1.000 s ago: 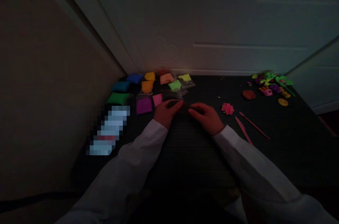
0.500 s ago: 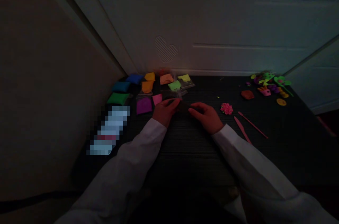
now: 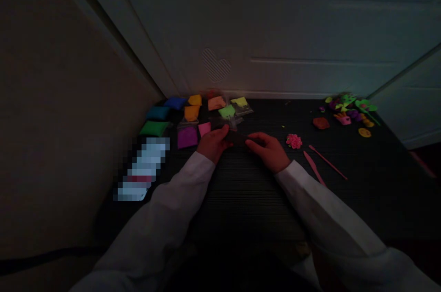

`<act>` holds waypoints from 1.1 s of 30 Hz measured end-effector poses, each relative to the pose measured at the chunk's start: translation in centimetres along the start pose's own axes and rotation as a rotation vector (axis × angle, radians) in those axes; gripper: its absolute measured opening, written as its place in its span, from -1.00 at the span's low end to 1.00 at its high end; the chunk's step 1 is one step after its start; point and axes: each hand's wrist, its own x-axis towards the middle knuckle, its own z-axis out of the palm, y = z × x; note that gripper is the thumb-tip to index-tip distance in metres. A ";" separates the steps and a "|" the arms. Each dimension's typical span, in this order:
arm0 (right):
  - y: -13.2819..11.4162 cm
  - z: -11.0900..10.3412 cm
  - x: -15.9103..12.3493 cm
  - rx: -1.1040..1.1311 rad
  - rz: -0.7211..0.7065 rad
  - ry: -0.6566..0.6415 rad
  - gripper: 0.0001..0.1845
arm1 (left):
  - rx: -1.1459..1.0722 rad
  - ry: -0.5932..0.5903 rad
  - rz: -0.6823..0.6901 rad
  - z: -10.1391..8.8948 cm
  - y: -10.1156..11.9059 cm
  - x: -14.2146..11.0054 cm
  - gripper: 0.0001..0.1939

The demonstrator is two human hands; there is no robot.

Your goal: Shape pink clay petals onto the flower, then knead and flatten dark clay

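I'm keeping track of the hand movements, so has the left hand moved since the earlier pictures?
Yes, slightly left: judged against the pink packet, the left hand now sits a bit further left, most clearly at its thumb.

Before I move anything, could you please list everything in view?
Packets: at least ten, mixed colours, table's back left
Blurred screen: one, pale, table's left
Dark piece: one, dark, between the hands
Flowerlike piece: one, pink, right of the hands
Slim tools: two, pink, nearer than the flower
Lump: one, reddish, behind the tools
Disc: one, yellow, far right
Shaped pieces: several, mixed colours, back right
Table: one, black, beneath
Panel: one, pale, behind table
Sleeves: two, whitish, on both arms
Left hand, right hand: one each, bare, holding the dark piece
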 end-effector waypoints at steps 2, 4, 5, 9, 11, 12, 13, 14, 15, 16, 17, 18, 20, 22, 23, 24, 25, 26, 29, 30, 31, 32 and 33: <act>0.0 0.0 0.0 0.010 -0.003 0.001 -0.73 | -0.006 -0.005 -0.009 -0.1 0.0 0.1 -0.72; -0.1 0.0 0.1 0.017 -0.007 0.004 -0.73 | -0.009 -0.012 -0.020 -0.3 -0.1 0.2 -0.70; -0.1 0.0 0.1 0.017 -0.010 0.004 -0.73 | -0.010 -0.014 -0.024 -0.3 -0.1 0.3 -0.70; -0.1 0.0 0.1 -0.012 -0.041 0.015 -0.73 | 0.002 -0.025 -0.022 -0.4 -0.1 0.4 -0.70; -0.1 -0.1 0.0 -0.045 -0.074 0.058 -0.71 | 0.020 -0.047 -0.037 -0.2 0.1 0.2 -0.63; -0.1 -0.1 0.0 -0.067 -0.097 0.092 -0.70 | 0.033 -0.063 -0.049 -0.2 0.2 0.1 -0.58; -0.2 -0.2 -0.1 -0.094 -0.124 0.131 -0.69 | 0.049 -0.081 -0.062 -0.1 0.3 0.0 -0.54; -0.3 -0.2 -0.2 -0.127 -0.157 0.169 -0.69 | 0.067 -0.099 -0.075 -0.1 0.3 -0.2 -0.51; -0.4 -0.3 -0.3 -0.166 -0.194 0.201 -0.69 | 0.086 -0.116 -0.085 0.0 0.4 -0.3 -0.49; -0.5 -0.3 -0.4 -0.209 -0.233 0.219 -0.71 | 0.103 -0.132 -0.091 0.0 0.4 -0.4 -0.48; -0.6 -0.3 -0.5 -0.253 -0.274 0.224 -0.73 | 0.117 -0.144 -0.093 0.1 0.3 -0.4 -0.48; -0.8 -0.2 -0.6 -0.295 -0.313 0.217 -0.76 | 0.127 -0.151 -0.090 0.1 0.2 -0.5 -0.51; -1.0 0.0 -0.9 -0.364 -0.376 0.177 -0.78 | 0.134 -0.149 -0.064 0.1 0.1 -0.4 -0.60; -1.2 0.2 -1.1 -0.406 -0.418 0.137 -0.76 | 0.132 -0.130 -0.024 0.0 -0.1 -0.3 -0.69; -1.3 0.3 -1.2 -0.419 -0.430 0.124 -0.74 | 0.132 -0.121 -0.003 -0.1 -0.1 -0.2 -0.72; -1.4 0.4 -1.3 -0.426 -0.437 0.117 -0.70 | 0.135 -0.116 0.013 -0.1 -0.2 -0.1 -0.73; -1.5 0.4 -1.4 -0.427 -0.436 0.120 -0.66 | 0.143 -0.118 0.025 -0.2 -0.2 -0.1 -0.73; -1.6 0.4 -1.4 -0.425 -0.427 0.133 -0.63 | 0.157 -0.128 0.030 -0.2 -0.3 -0.1 -0.74; -1.5 0.2 -1.2 -0.400 -0.353 0.201 -0.63 | 0.234 -0.207 0.018 0.0 -0.4 -0.4 -0.72; -1.4 0.1 -1.2 -0.389 -0.321 0.213 -0.66 | 0.268 -0.241 0.009 0.1 -0.4 -0.6 -0.71; -1.3 0.1 -1.1 -0.378 -0.291 0.213 -0.69 | 0.305 -0.272 0.001 0.2 -0.4 -0.8 -0.69; -1.2 0.1 -1.0 -0.367 -0.264 0.203 -0.70 | 0.342 -0.298 -0.005 0.4 -0.4 -1.0 -0.68; -1.1 0.0 -0.9 -0.356 -0.242 0.189 -0.70 | 0.377 -0.318 -0.007 0.5 -0.4 -1.1 -0.67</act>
